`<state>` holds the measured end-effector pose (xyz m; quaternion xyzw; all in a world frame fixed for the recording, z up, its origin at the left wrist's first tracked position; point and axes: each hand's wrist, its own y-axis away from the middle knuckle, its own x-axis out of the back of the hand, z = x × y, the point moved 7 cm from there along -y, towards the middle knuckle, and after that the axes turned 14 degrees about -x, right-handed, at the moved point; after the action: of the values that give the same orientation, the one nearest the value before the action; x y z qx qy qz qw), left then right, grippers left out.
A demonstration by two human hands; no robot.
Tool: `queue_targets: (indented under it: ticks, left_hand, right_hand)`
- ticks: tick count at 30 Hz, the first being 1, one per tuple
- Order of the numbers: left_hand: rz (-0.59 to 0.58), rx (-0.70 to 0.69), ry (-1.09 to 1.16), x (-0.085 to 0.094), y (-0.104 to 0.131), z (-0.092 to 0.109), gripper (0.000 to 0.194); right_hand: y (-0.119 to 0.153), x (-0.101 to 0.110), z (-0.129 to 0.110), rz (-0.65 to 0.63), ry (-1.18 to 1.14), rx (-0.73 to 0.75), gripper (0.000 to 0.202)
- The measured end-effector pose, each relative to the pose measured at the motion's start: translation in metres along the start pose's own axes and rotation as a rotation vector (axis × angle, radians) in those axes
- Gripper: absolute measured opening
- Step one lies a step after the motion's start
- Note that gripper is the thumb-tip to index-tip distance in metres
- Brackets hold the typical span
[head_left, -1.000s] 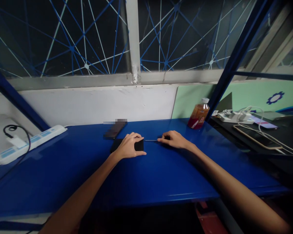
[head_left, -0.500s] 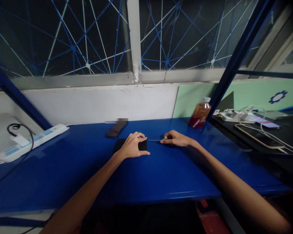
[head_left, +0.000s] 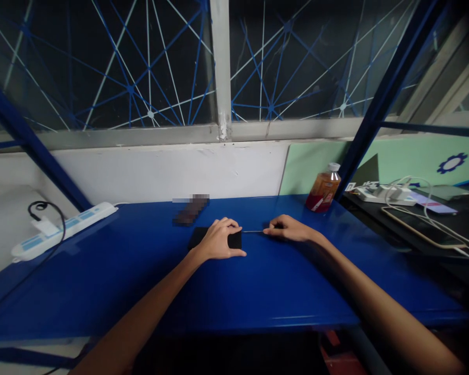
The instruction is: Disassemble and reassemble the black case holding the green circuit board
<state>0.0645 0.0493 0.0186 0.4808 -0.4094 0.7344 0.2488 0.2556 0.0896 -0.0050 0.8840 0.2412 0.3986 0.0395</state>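
While the thin rod is still pinched by right fingers, the black box is steadied under wide left fingers.

The slab lies between the power strip and bottle.

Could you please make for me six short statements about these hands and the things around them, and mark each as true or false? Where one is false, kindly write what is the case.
1. The left hand is on a flat black object. True.
2. The right hand pinches a thin rod. True.
3. The two hands touch each other. False: they are apart, and the thin rod shows in the gap.
4. A bottle with a cap stands on the blue table. True.
5. The bottle is to the left of both hands. False: it is to their right.
6. The cap is black. False: it is white.
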Motion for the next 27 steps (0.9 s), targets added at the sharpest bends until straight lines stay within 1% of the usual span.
queue_targets:
  ticks: [3,6,8,10,13,18,22,27]
  left_hand:
    - [-0.003,-0.001,0.004,0.000,0.000,0.000,0.068]
    - [-0.009,-0.001,0.004,0.001,0.000,0.001,0.068]
    - [-0.013,0.000,0.005,0.001,0.000,0.003,0.068]
    - [-0.018,0.002,0.008,0.002,0.001,0.004,0.068]
    - [-0.022,0.005,0.011,0.002,0.002,0.004,0.068]
    - [-0.026,0.001,0.003,0.001,0.004,0.003,0.070]
    - [-0.038,0.015,-0.001,0.000,0.004,0.002,0.071]
    - [-0.049,0.027,0.003,0.000,0.005,0.002,0.071]
  right_hand:
    - [0.001,-0.004,0.003,-0.063,-0.088,-0.018,0.045]
    - [0.000,-0.007,0.007,-0.079,-0.129,-0.054,0.045]
    - [-0.001,-0.007,0.006,-0.055,-0.124,-0.039,0.048]
    - [0.000,-0.004,0.001,0.002,-0.102,0.009,0.048]
    - [0.002,0.003,-0.005,0.080,-0.059,0.050,0.040]
    - [0.004,0.007,-0.007,0.059,0.031,0.106,0.038]
    - [0.003,0.006,-0.004,0.061,0.130,0.079,0.042]
    - [0.003,0.008,-0.009,0.194,0.230,0.024,0.039]
